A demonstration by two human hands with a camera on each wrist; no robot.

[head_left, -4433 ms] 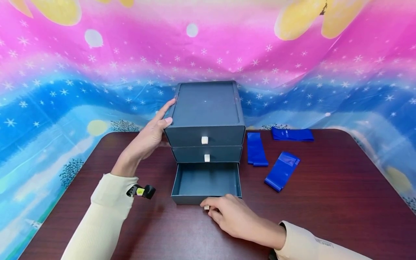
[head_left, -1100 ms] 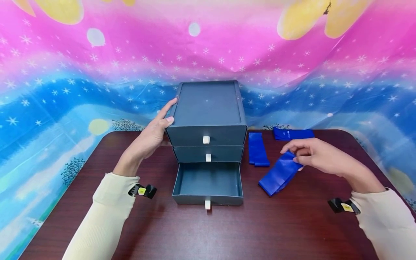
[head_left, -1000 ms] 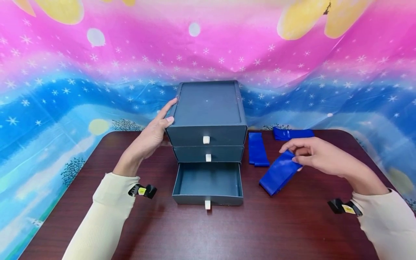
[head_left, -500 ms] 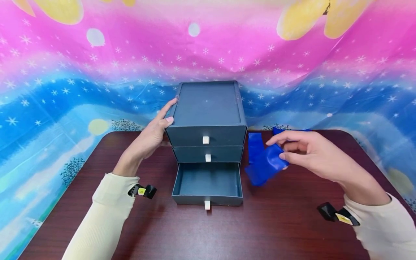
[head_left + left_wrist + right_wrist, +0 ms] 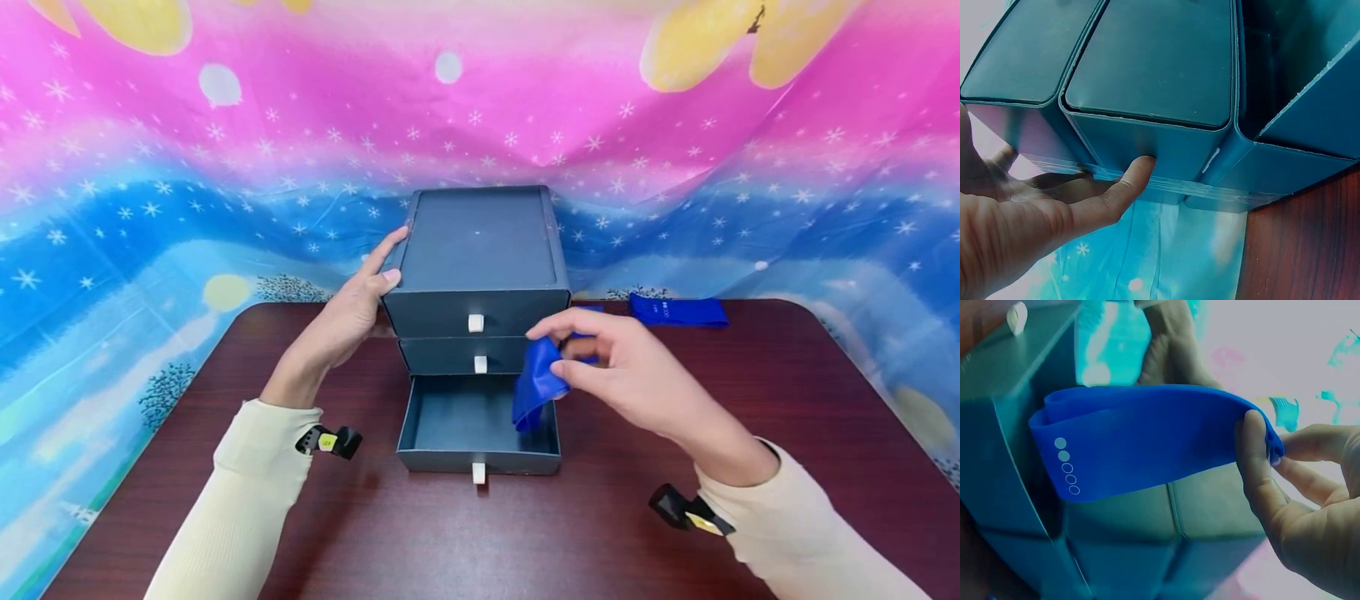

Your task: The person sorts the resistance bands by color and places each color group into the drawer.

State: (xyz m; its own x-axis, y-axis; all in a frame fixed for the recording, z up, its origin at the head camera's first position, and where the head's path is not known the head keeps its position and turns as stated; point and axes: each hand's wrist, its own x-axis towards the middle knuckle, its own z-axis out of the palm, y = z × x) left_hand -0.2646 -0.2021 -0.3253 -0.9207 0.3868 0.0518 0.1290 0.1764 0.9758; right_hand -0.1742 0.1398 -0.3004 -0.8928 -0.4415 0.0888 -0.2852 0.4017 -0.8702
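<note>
A blue resistance band [image 5: 538,385] hangs folded from my right hand [image 5: 626,375], pinched between thumb and fingers. In the right wrist view, the band [image 5: 1147,440] shows a row of printed circles near its lower end. It hangs over the right part of the pulled-out bottom drawer [image 5: 442,421]. My left hand [image 5: 341,317] rests against the left side of the grey-blue drawer unit [image 5: 480,242], fingers extended. The left wrist view shows the thumb [image 5: 1138,172] touching the side wall. A second blue band [image 5: 588,309] lies right of the unit, mostly hidden behind my right hand.
Another blue band [image 5: 678,312] lies at the back right of the brown table [image 5: 810,433]. The upper two drawers, with white pull tabs [image 5: 476,322], are closed. A patterned cloth [image 5: 300,125] hangs behind the table.
My right hand pulled the bottom drawer's tab earlier, then took hold of a band on the table. It has carried the band left to the drawer. My left hand has stayed on the unit.
</note>
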